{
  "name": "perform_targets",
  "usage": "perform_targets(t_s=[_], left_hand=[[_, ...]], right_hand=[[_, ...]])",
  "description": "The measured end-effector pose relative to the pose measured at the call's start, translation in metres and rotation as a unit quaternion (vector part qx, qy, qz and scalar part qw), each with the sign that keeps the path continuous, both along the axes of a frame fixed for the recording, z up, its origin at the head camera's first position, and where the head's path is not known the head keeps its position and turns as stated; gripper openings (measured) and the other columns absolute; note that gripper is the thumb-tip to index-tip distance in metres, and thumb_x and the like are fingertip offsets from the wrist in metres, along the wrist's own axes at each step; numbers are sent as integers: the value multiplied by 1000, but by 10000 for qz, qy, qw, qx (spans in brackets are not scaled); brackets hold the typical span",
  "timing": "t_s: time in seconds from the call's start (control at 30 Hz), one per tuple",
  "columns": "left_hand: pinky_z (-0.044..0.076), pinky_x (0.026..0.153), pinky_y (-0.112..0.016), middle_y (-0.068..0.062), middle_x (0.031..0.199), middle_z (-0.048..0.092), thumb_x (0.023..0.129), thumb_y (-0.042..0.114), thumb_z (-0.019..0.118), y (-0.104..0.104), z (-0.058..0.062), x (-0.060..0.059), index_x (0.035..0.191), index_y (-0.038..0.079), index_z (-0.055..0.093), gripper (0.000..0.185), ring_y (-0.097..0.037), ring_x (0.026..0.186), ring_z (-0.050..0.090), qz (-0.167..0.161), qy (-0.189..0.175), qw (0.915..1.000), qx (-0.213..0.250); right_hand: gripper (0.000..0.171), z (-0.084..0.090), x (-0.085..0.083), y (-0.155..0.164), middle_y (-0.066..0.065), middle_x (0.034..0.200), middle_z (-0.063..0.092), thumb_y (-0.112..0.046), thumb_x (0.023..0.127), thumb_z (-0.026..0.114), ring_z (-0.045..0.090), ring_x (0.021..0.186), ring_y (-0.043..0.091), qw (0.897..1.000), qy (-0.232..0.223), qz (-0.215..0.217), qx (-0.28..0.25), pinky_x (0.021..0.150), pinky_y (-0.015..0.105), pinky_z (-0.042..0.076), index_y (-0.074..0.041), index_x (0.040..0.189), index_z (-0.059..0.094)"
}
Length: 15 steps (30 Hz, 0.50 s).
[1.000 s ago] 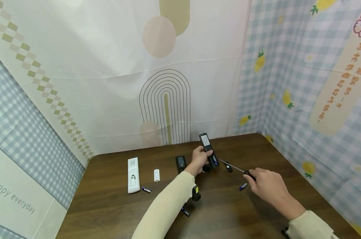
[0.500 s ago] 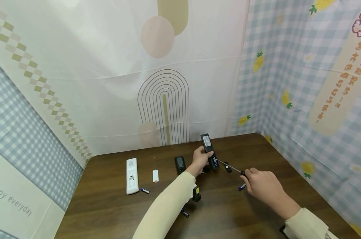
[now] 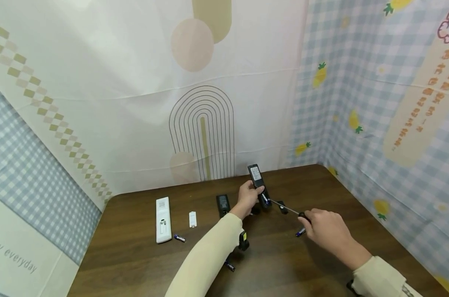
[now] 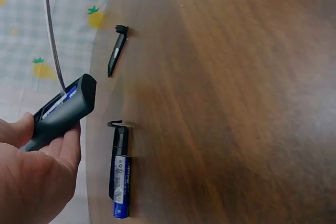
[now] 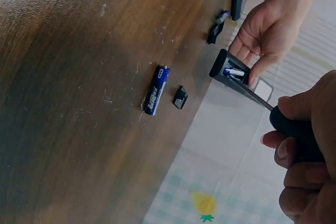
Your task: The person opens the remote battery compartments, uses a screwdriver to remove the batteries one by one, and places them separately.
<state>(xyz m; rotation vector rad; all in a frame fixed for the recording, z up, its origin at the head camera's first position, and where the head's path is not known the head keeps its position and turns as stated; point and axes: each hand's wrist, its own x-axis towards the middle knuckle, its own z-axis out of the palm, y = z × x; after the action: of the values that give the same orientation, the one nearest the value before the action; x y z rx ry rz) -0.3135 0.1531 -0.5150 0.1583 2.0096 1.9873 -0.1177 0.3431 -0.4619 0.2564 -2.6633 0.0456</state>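
My left hand (image 3: pixel 247 198) holds a black remote control (image 3: pixel 259 181) above the table, its back and label facing up. The thumb lies along one edge and the fingers are beneath. In its uncovered battery compartment sits a blue-and-white battery (image 5: pixel 234 72). My right hand (image 3: pixel 326 229) grips the dark handle of a screwdriver (image 5: pixel 296 135). Its thin metal shaft reaches into the compartment, the tip right at the battery in the left wrist view. Below the remote, a small black battery cover (image 5: pixel 180 97) lies near a loose blue battery (image 5: pixel 156 90).
On the wooden table (image 3: pixel 128 255), a white remote (image 3: pixel 163 218), a white battery cover (image 3: pixel 192 219) and a battery (image 3: pixel 179 238) lie at left. A second black remote (image 3: pixel 222 204) lies behind my left forearm. Another blue battery (image 4: pixel 122 187) rests against a black cover (image 4: pixel 120 140).
My right hand has come slightly left with the screwdriver, bringing it closer to the remote. The left hand keeps its hold on the remote, nearly still. The head view has shifted slightly.
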Motion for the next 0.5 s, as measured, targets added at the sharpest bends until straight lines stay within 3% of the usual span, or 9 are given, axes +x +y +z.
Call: perform_targets(t_s=[0.2,0.3,0.4,0.5], left_hand=[[65,86,-39,-17,118,78,105,19,70,1,2,-1,129,8,66,27,-24,100,78,-21,-49,9996,273],[65,89,-40,-17,119,78,105,19,70,1,1,-2,129,9,66,27,-25,103,78,-39,-60,9996,283],[64,90,-41,-17,121,77,105,20,70,2,-1,-2,130,9,66,27,-25,106,77,-41,-59,9996,256],[64,89,-40,-17,122,76,105,19,69,4,-2,-3,130,9,66,28,-24,106,77,-14,-45,9997,255]], right_hand=[[24,-2,-4,9,2,74,75,-28,98,79,53,54,4,9913,-714,-376,-1042,52,29,44,-4,97,83],[29,-5,-7,15,-2,63,69,-30,100,76,48,51,5,9808,-1067,-498,-1551,56,29,43,-2,105,84],[34,-7,-8,20,-7,49,52,-32,102,74,34,46,5,9662,-1393,-619,-2079,56,26,39,-1,112,82],[35,-10,-9,24,-8,48,43,-34,103,72,28,46,6,9544,-1586,-714,-2428,56,25,38,-2,113,83]])
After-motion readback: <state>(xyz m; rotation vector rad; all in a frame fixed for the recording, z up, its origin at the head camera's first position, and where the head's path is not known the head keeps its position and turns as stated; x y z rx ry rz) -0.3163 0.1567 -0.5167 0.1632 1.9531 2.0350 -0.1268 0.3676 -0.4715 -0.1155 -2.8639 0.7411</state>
